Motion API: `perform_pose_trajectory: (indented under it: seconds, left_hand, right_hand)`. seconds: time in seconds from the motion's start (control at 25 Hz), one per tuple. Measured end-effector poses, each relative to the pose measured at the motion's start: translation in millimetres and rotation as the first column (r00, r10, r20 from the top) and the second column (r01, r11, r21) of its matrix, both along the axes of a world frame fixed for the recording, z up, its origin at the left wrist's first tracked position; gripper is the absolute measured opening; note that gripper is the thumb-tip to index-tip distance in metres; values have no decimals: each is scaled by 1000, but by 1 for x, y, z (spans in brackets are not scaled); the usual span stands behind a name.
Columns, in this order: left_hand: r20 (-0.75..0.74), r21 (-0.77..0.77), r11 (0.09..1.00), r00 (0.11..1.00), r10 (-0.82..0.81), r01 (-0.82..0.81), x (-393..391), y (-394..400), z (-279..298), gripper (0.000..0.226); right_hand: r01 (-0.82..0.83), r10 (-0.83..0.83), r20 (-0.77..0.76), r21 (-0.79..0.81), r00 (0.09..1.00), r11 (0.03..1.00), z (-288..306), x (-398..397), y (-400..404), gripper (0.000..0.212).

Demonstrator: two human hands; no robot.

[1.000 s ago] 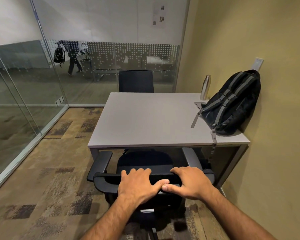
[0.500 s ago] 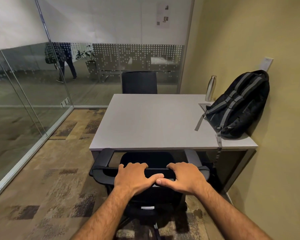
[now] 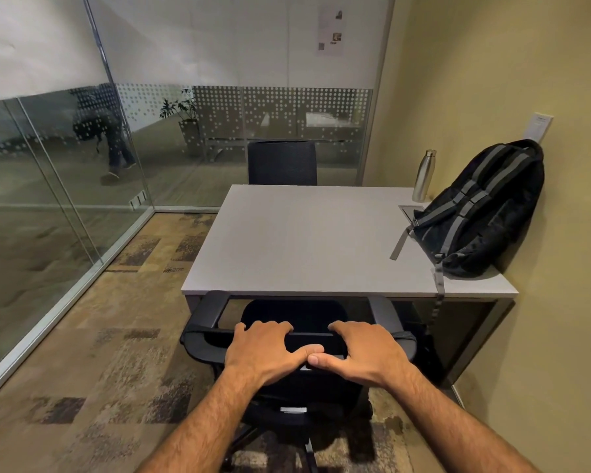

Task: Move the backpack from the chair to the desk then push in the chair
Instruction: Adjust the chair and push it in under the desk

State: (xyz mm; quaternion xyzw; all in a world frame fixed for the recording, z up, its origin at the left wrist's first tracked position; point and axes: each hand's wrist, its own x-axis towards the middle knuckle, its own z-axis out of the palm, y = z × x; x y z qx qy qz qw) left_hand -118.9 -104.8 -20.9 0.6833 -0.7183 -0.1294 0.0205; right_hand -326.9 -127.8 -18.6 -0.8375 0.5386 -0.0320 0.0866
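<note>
A black backpack (image 3: 485,213) with grey straps leans against the yellow wall on the right end of the grey desk (image 3: 297,240); one strap hangs over the front edge. The black office chair (image 3: 202,343) stands at the desk's near side, its seat and armrest fronts under the desk edge. My left hand (image 3: 263,353) and my right hand (image 3: 362,353) both grip the top of the chair's backrest, thumbs touching in the middle.
A steel bottle (image 3: 423,175) stands at the desk's back right corner. A second black chair (image 3: 282,162) is at the far side. Glass partitions (image 3: 48,186) close off the left and back; a person walks behind them. Patterned carpet lies to the left.
The chair has rolled forward, its armrests now reaching under the desk edge. Both hands kept their grip on the backrest and I stepped closer to the desk.
</note>
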Motion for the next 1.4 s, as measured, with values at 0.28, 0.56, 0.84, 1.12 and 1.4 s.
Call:
perform_pose_trajectory:
  seconds: [0.28,0.56,0.84,1.12,1.4]
  left_hand:
    - [-16,26,999,999,41,-40,-9,-15,7,107]
    - [-29,-131,991,999,-26,21,-52,-60,10,101]
    - [43,-118,975,982,-182,186,-94,-151,-3,103]
    - [-62,22,965,964,-259,261,-117,-239,-46,102]
    - [-125,146,960,967,-222,239,-158,-280,-128,107]
  right_hand:
    - [48,-53,186,35,981,998,15,-20,-15,95]
    - [203,-197,99,-59,975,977,1,-98,-71,110]
    - [331,-333,-27,-50,943,942,-52,-132,-125,120]
    - [457,-454,-54,63,889,887,-97,-135,-175,128]
    - [495,-488,-82,157,869,854,-138,-153,-213,130]
